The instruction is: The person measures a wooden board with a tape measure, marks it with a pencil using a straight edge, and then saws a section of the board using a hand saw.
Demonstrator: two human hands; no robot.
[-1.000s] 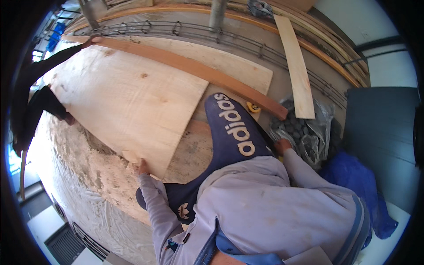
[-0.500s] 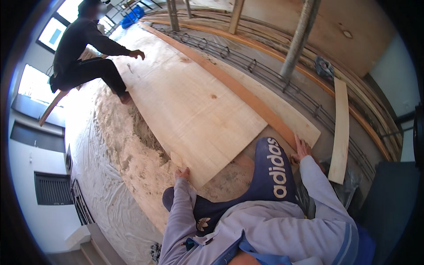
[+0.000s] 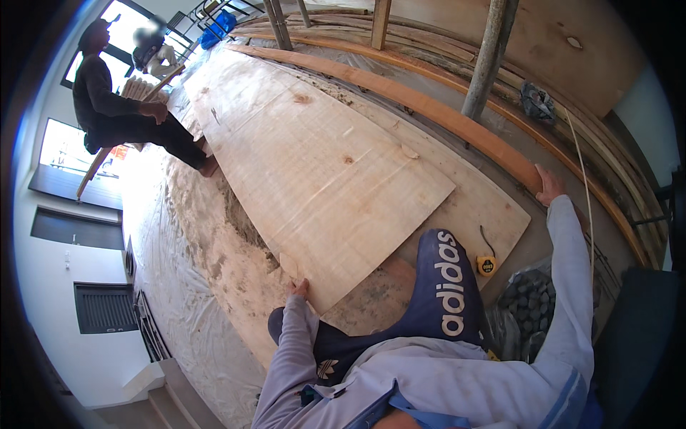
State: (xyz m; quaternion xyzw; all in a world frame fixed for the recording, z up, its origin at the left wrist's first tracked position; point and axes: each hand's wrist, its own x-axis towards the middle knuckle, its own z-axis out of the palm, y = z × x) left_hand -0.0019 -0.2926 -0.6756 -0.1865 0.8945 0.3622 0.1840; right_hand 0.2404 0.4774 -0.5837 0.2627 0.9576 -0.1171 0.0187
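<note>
A large pale plywood sheet (image 3: 314, 193) lies in front of me, on top of another plywood sheet (image 3: 493, 214). My left hand (image 3: 299, 288) is closed on its near left corner, by a small pale wood scrap (image 3: 289, 264). Out to the right, my right hand (image 3: 550, 186) grips the near end of a long reddish-brown board (image 3: 429, 100), fingers over its top edge. The board runs away along the right side of the sheets. A yellow tape measure (image 3: 486, 266) rests on the lower sheet beside my knee.
A co-worker (image 3: 107, 107) sits at the far left, feet by the sheet; another person (image 3: 153, 53) is behind. A metal post (image 3: 489, 61), stacked timbers (image 3: 443, 50) and a thin pale strip (image 3: 580, 161) are right. A plastic bag of dark lumps (image 3: 527, 304) lies near my right arm.
My right hand has moved right with the reddish-brown board, away from the top sheet's edge, uncovering the tape measure. The co-worker has drawn an outstretched arm back. My left hand stays at the corner.
</note>
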